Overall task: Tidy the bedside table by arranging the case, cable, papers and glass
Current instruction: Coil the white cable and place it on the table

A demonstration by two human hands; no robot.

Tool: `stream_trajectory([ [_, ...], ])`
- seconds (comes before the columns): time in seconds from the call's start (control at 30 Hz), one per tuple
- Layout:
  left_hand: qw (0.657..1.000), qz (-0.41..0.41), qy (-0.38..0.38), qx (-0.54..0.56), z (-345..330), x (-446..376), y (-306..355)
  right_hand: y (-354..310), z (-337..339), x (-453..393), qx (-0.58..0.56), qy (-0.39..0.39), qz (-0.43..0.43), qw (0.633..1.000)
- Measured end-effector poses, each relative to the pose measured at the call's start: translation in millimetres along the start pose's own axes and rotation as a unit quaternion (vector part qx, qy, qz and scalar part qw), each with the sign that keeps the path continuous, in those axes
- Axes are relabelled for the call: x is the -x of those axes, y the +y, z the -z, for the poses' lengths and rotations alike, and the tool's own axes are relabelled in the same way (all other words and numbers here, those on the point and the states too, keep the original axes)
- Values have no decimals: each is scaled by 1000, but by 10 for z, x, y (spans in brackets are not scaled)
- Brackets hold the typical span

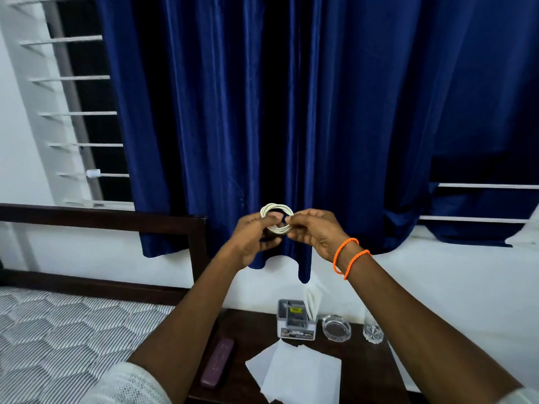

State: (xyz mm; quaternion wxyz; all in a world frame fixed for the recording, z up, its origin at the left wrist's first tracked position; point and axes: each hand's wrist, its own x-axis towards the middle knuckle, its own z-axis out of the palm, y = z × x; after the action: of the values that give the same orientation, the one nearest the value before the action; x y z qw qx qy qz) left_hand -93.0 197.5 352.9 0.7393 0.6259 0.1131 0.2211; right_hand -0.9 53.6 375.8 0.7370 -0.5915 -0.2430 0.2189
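Note:
Both hands are raised in front of the blue curtain, holding a white cable (276, 208) wound into a small coil. My left hand (253, 238) grips the coil's left side and my right hand (312, 231), with orange bands on its wrist, pinches the right side. Far below, on the dark bedside table (361, 371), lie a maroon case (217, 362) at the left, two white papers (294, 371) in the middle, and a clear drinking glass (372, 330) at the back right, partly behind my right forearm.
A grey desk organiser (295, 323) with folded paper in it stands at the table's back, a glass ashtray (336, 328) beside it. The bed with a striped mattress (58, 330) and dark headboard (116, 220) is at the left. The curtain (291, 112) hangs over a barred window.

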Motion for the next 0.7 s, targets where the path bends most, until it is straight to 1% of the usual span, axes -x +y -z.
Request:
stream_trajectory([
  [0.13, 999, 37, -37, -10, 128, 46, -87, 129, -33, -26, 12, 21, -6, 1000],
  [0.23, 996, 64, -51, 33, 273, 52, -218, 289, -47, -49, 22, 30, -26, 999],
  [0.3, 996, 58, -26, 59, 346, 45, -322, 409, -63, -72, 44, 31, -48, 997],
  [0.37, 996, 53, 22, 63, 408, 45, -440, 535, -86, -93, 75, 36, -68, 994],
  [0.53, 995, 56, 80, 26, 533, 31, -792, 919, -147, -128, 91, 45, -100, 990],
  [0.7, 990, 67, 121, 40, 610, 35, -1157, 1352, -217, -152, 32, 58, -125, 990],
])
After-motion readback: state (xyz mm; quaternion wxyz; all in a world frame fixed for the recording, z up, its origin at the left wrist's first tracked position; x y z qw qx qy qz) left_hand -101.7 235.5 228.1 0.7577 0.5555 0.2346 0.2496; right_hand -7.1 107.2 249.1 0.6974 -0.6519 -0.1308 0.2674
